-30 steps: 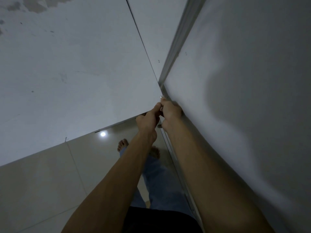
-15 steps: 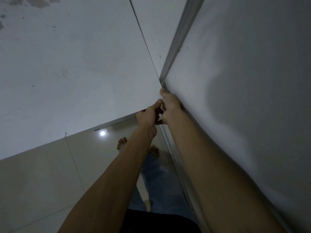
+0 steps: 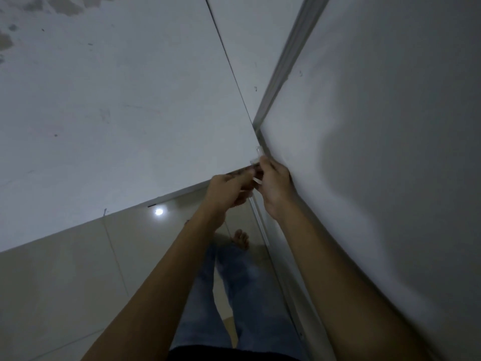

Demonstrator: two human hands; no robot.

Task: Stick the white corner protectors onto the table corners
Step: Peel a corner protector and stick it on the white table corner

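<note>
At the counter (image 3: 130,113) corner nearest the wall (image 3: 377,152), the corner protector (image 3: 256,156) sits on the tip. The right hand (image 3: 276,186) pinches it; the left hand (image 3: 229,190), close beside, curls around something small, unclear what. Best to seat it squarely, then press firmly.

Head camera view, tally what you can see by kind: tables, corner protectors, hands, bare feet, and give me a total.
Tables: 1, white table, its corner close to the wall
Corner protectors: 1, clear-white corner protector at the table corner
Hands: 2, left hand and right hand, both at that corner
Bare feet: 1 visible, bare foot on the floor
Total: 5
</note>
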